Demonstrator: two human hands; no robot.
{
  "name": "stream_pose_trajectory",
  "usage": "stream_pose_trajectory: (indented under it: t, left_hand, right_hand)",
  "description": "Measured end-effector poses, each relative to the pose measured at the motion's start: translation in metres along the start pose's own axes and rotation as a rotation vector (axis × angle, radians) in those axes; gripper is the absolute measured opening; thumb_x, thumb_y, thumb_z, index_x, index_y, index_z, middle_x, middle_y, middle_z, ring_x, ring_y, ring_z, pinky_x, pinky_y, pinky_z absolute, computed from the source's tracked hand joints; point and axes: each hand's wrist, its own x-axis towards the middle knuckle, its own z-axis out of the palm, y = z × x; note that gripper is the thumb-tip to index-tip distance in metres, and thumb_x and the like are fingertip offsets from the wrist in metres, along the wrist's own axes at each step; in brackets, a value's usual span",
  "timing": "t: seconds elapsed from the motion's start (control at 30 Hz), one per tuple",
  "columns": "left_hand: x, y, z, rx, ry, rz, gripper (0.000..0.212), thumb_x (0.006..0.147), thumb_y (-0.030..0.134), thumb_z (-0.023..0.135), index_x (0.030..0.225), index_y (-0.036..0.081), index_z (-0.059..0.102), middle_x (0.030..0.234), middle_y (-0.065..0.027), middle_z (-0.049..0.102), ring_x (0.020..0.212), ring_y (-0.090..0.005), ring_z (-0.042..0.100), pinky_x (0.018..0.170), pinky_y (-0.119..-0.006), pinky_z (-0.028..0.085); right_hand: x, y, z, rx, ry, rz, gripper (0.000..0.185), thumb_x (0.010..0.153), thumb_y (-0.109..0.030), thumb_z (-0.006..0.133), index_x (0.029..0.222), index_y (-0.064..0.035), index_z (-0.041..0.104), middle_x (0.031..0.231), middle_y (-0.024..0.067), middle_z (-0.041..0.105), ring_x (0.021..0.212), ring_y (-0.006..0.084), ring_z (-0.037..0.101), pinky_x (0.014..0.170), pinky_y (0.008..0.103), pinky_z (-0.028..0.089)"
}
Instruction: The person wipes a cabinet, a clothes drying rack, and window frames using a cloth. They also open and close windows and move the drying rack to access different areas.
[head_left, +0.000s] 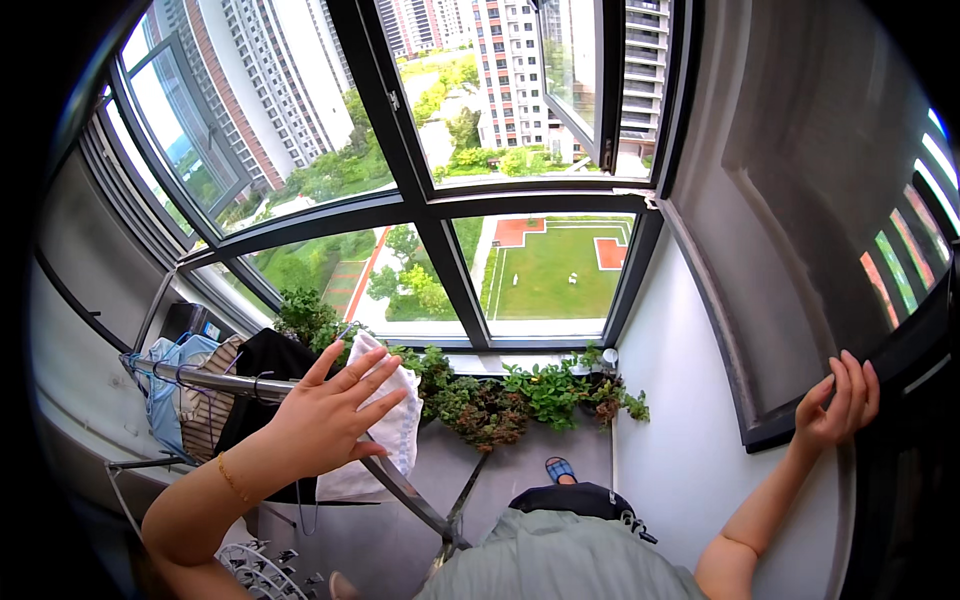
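Note:
My left hand is spread, palm down and fingers apart, over the metal rail of a clothes drying rack. Beneath and beside it hangs a white cloth. Further left on the rail are a black garment, a striped garment and a light blue garment, with hangers among them. At the right, my right hand is raised with loosely bent fingers by the dark frame of an interior glass pane. Nothing shows in it; whether it touches the frame I cannot tell.
Potted plants line the foot of the large window, whose upper sashes stand ajar. The rack's crossed legs stand on the grey floor near my slippered foot. A round clip hanger lies low at the left. A white wall rises at the right.

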Motion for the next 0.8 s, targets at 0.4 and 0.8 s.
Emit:
stream_pose_trajectory:
  t: [0.4,0.8]
  left_hand:
    - [0.002,0.020,-0.019,-0.032,-0.028,-0.047,0.064,0.075,0.051,0.061,0.129,0.019,0.048,0.144,-0.0062,0.035,0.137,-0.0206,0.023,0.112,-0.048,0.004]
    - [-0.100,0.063,-0.111,-0.157,-0.217,-0.683,0.060,0.073,0.051,0.060,0.120,0.013,0.056,0.138,-0.0108,0.042,0.133,-0.0281,0.033,0.110,-0.050,0.014]
  right_hand:
    - [-0.010,-0.084,0.001,0.541,0.010,0.169,0.028,0.086,-0.018,0.039,0.073,-0.0055,0.061,0.082,0.0088,0.065,0.093,0.0246,0.054,0.087,0.0389,0.042]
    - [0.018,-0.313,0.050,2.073,-0.340,0.153,0.011,0.073,-0.002,0.052,0.063,-0.0016,0.057,0.070,0.0093,0.061,0.071,0.0262,0.057,0.064,0.0337,0.047]
